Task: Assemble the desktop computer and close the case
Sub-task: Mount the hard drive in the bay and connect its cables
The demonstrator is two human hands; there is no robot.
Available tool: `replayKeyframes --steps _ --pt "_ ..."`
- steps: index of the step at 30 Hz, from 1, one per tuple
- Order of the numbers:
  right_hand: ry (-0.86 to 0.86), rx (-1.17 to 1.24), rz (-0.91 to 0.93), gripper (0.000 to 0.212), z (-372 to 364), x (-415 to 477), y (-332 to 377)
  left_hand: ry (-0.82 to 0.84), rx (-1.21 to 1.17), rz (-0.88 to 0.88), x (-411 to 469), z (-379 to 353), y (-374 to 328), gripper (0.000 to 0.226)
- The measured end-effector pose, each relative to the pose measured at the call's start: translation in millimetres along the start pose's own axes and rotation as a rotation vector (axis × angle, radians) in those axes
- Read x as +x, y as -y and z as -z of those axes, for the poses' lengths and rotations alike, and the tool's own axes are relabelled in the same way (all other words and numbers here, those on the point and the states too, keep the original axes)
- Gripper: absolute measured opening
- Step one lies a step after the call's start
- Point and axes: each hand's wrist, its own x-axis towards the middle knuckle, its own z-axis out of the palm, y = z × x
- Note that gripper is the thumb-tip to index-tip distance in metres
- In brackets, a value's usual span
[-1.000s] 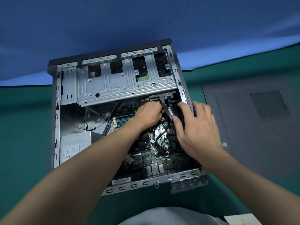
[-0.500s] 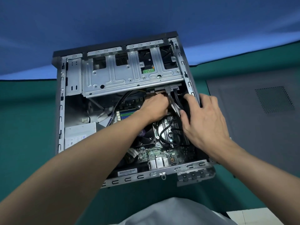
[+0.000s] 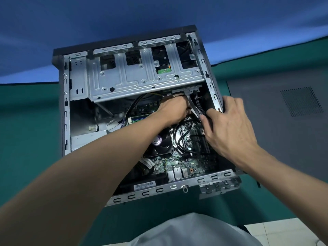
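Observation:
The open desktop case (image 3: 65, 121) lies on its side on a green table. My left hand (image 3: 173, 110) reaches in under the metal drive cage (image 3: 142, 77), with curled fingers gripping a plug at the drive's connectors; the fingertips are hidden. A grey flat cable (image 3: 192, 106) and black power cables (image 3: 198, 102) hang from those connectors. My right hand (image 3: 229, 128) pinches these cables between thumb and forefinger while its other fingers lie over the case's right wall. Below the hands are the motherboard (image 3: 177, 164) and the black CPU fan (image 3: 162, 145).
The dark grey side panel (image 3: 284, 139) with a mesh vent lies flat on the table to the right of the case. A silver power supply (image 3: 85, 141) sits at the case's left. A blue cloth (image 3: 159, 13) hangs behind.
My view has shifted a little. Both hands stay at the drive's connectors, and my right hand's outer fingers have slid onto the case's right wall.

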Motion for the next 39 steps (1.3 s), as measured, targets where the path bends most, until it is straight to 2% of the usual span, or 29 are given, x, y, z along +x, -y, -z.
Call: replayKeyframes --steps 2,7,11,14,17,20,24,27,35,39 --pt "0.007 0.002 0.002 0.033 0.2 -0.1 0.1 0.015 0.012 -0.013 -1.2 -0.4 2.4 0.039" --pt "0.018 0.027 -0.009 0.032 1.7 1.2 1.9 0.094 0.07 -0.089 3.2 2.8 3.0 0.021" --pt "0.029 0.037 -0.02 0.031 2.8 0.5 2.6 0.092 0.131 -0.188 4.2 2.3 2.4 0.037" --pt "0.042 0.036 -0.026 0.031 2.8 0.8 3.2 0.07 0.171 -0.28 3.4 -0.1 2.6 0.035" --pt "0.042 0.038 -0.032 0.03 2.5 0.5 3.1 0.051 0.194 -0.317 -0.2 -2.2 4.3 0.046" --pt "0.021 0.028 -0.021 0.031 2.1 -0.8 2.5 0.016 0.169 -0.3 -2.5 -5.0 4.8 0.051" --pt "-0.021 0.023 -0.011 0.033 3.3 -3.2 2.7 -0.055 0.149 -0.196 1.9 -3.5 1.5 0.043" --pt "-0.029 0.036 -0.006 0.033 4.7 -4.0 3.5 -0.014 0.088 -0.169 -1.8 -1.0 -0.5 0.024" --pt "-0.03 0.062 0.017 0.033 8.9 -5.2 5.5 -0.05 0.011 -0.111 -4.2 -0.1 -5.4 0.034" --pt "-0.022 0.073 0.015 0.033 8.8 -5.3 5.0 -0.047 0.008 -0.034 -7.4 -3.6 -3.9 0.025"
